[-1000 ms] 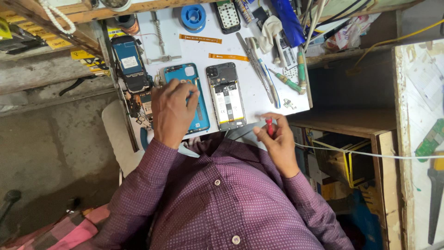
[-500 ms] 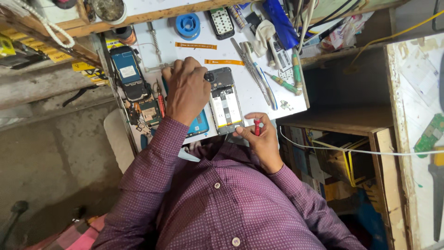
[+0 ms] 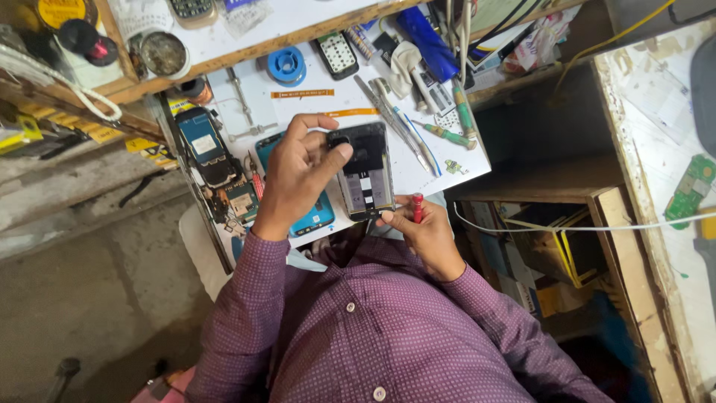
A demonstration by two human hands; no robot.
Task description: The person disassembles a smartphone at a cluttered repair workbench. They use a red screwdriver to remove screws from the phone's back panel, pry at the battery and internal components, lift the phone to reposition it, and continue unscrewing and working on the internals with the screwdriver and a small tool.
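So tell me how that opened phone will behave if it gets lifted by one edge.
The opened phone looks flat and rigid, so it probably stays stiff. Its bared insides suggest it is fragile. The left hand steadies its top corner, likely against sliding on the smooth white table.

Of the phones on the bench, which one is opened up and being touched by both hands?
The black phone in the middle, back removed and insides showing. The left hand grips its top; the right hand meets its bottom edge. The blue phone lies under the left hand.
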